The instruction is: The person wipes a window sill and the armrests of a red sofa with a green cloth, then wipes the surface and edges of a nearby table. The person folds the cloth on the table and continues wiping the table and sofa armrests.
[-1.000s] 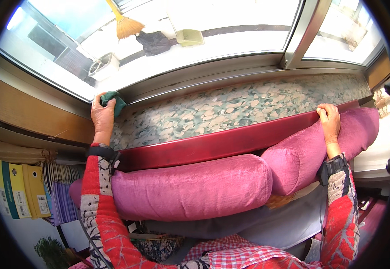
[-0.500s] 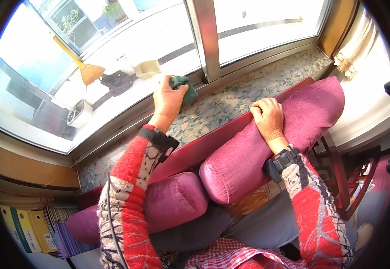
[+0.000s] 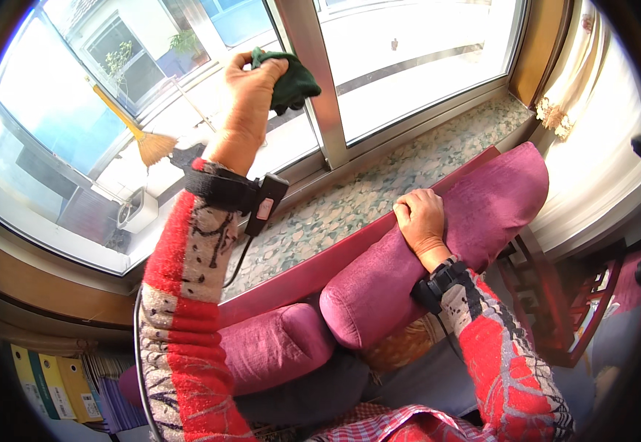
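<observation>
Pinching a crumpled, dark green cloth (image 3: 292,82) between thumb and fingers, the left hand (image 3: 243,103) is reaching up in front of the window glass (image 3: 180,81). Soft folds are hanging just right of that grip, overlapping the metal window frame (image 3: 322,125); cannot tell whether they are touching it. Lower and to the right, the right hand (image 3: 420,221) is resting on a plush pink cushion (image 3: 486,199), fingers bending close together beside a glossy red board (image 3: 298,276). Second cushion (image 3: 276,346), also rounded and velvety, is lying below the left grip, partly behind the knitted sleeve (image 3: 195,295). Far below and left of the grip, yellow and green binders (image 3: 57,383) are standing upright beside thin purple folders (image 3: 114,390). Between the two hands, a mottled green-and-cream sill (image 3: 364,184) is running along the window. Left of the cloth grip, beyond the glass, a straw broom (image 3: 152,146) is showing. Right of the right hand, a pale, fringed curtain (image 3: 593,140) is hanging.
</observation>
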`<state>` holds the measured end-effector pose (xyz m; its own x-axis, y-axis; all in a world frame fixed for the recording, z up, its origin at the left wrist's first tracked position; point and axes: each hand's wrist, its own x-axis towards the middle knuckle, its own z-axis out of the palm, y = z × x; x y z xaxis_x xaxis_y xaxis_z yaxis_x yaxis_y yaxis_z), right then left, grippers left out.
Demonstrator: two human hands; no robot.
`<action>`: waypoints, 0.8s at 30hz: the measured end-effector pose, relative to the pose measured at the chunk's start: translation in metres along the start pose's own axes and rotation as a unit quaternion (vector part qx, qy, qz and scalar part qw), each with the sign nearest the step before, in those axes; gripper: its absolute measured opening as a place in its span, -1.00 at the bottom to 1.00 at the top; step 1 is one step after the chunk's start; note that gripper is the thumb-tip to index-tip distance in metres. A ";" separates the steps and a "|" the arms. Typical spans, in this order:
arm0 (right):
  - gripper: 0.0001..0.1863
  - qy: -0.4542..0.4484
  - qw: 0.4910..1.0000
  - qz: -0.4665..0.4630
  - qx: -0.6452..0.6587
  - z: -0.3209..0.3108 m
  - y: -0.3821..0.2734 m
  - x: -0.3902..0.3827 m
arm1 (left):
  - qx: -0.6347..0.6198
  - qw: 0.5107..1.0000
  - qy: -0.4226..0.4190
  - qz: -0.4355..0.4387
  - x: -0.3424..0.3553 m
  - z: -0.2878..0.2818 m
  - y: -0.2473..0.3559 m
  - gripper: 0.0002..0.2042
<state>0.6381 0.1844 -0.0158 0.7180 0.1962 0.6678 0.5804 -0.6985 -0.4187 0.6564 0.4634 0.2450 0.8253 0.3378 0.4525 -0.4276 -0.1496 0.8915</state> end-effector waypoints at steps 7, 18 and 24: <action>-0.92 0.001 1.000 -0.002 -0.002 -0.002 -0.001 -0.001 | 0.396 0.655 0.136 0.629 0.106 -0.020 0.187 -0.60; -0.92 -0.003 1.000 0.002 0.007 -0.001 -0.001 -0.001 | 0.704 0.492 0.059 0.509 0.041 -0.055 0.030 -0.55; -0.91 -0.002 1.000 0.001 0.001 -0.001 -0.001 -0.001 | 0.773 0.449 -0.181 0.410 -0.088 -0.136 -0.104 -0.65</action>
<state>0.6366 0.1845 -0.0157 0.7202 0.1973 0.6651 0.5800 -0.6972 -0.4213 0.5782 0.5751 0.1094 0.7500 -0.5511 0.3658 -0.1072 -0.6469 -0.7550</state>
